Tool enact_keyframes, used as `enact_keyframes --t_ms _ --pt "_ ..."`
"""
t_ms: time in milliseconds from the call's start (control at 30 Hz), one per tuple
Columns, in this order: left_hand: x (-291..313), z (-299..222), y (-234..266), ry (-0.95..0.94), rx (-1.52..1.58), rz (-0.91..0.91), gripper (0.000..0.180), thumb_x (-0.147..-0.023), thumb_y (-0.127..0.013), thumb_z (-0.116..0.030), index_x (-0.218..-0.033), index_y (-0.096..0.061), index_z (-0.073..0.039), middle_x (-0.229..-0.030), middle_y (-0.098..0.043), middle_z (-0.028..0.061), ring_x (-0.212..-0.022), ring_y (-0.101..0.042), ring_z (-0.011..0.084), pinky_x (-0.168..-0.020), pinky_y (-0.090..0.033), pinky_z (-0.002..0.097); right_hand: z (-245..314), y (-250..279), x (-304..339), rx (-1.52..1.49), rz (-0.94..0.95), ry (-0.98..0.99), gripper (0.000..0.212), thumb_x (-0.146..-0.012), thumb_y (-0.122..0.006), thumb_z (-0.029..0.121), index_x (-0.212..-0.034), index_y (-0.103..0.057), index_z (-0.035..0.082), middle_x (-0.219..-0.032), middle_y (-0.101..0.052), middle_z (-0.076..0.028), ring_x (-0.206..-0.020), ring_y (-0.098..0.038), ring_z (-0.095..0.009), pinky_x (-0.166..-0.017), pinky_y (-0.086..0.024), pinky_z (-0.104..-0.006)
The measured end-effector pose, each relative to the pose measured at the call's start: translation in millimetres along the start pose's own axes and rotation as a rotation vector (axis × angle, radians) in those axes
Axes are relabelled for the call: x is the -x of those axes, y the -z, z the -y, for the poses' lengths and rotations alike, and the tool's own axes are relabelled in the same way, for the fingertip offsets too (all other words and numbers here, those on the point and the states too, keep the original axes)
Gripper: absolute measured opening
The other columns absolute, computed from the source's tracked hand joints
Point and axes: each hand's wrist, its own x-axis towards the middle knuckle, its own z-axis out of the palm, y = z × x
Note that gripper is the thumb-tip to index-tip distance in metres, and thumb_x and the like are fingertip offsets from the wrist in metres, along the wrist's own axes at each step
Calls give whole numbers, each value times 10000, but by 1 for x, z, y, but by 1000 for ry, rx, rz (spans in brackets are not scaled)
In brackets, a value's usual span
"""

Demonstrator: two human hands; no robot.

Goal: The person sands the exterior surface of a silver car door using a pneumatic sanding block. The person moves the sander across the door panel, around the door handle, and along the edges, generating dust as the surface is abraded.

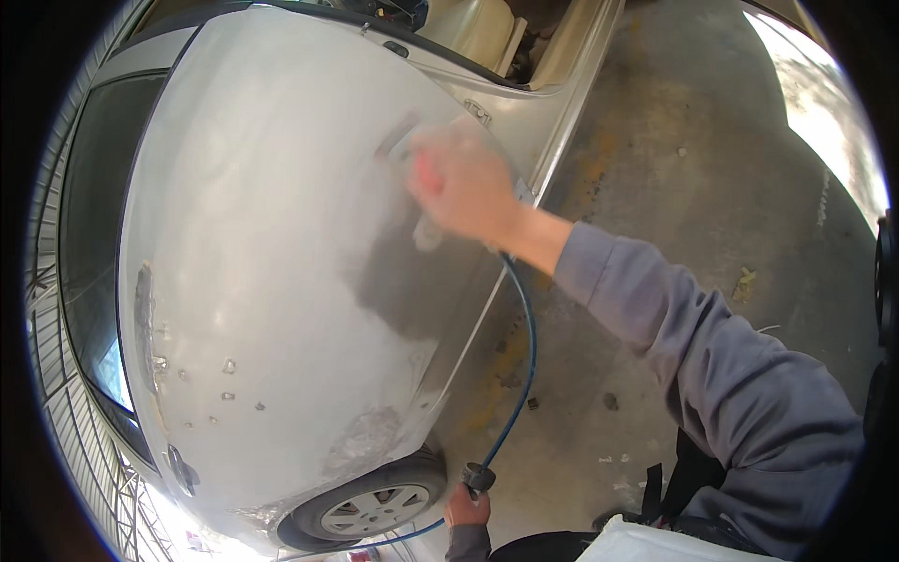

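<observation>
My right hand (464, 183) is smeared by motion against the pale silver car panel (253, 187). Its fingers look curled round a blurred tool with a red part (428, 175); the tool's kind cannot be made out. A blue hose (532, 347) comes from beneath that wrist and curves down towards my left hand (466, 508). Low beside the wheel, the left hand is closed at a black round piece (479, 477) on the hose. Beneath the right hand, a darker grey area (403, 272) spreads over the panel.
Below the panel is a car wheel (375, 510); scuffed paint (365, 438) shows above it. Small chipped spots (228, 366) mark the panel's left part, near a dark window (108, 215). A doorway shows a beige seat (473, 33). Stained concrete floor (674, 187) lies to the right.
</observation>
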Motion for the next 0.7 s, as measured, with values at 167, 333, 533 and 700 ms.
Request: enact_keyframes --t_ms 167,333,533,700 --pt "-1 -18 17 -42 -26 -39 420 -816 -830 -412 -946 -619 -73 -847 -709 154 -815 -714 419 -722 -541 556 -31 15 -7 101 -160 -222 365 -878 -797 172 -1206 -638 168 -1082 -599 -170 -891 -693 -406 -757 -582 -512" --pt "-8 -15 1 -32 -114 97 566 -794 -881 -528 -1000 -646 -56 -895 -728 177 -864 -722 442 -755 -552 566 29 -14 32 -5 165 79 357 -862 -745 127 -1201 -640 162 -1126 -599 -193 -1053 -648 -440 -823 -572 -524" --pt "-15 -8 -10 77 -103 -118 634 -784 -893 -600 -1023 -676 -54 -969 -755 199 -938 -732 440 -816 -563 554 -24 5 2 -33 21 -191 392 -874 -746 168 -1244 -617 158 -1153 -597 -220 -1077 -631 -448 -848 -563 -519" --pt "-20 -20 -3 24 -49 -172 595 -780 -906 -573 -1016 -684 -74 -987 -767 179 -958 -736 423 -846 -561 545 -62 20 2 44 -245 -423 425 -842 -808 170 -1221 -618 152 -1070 -594 -202 -939 -668 -423 -812 -557 -502"
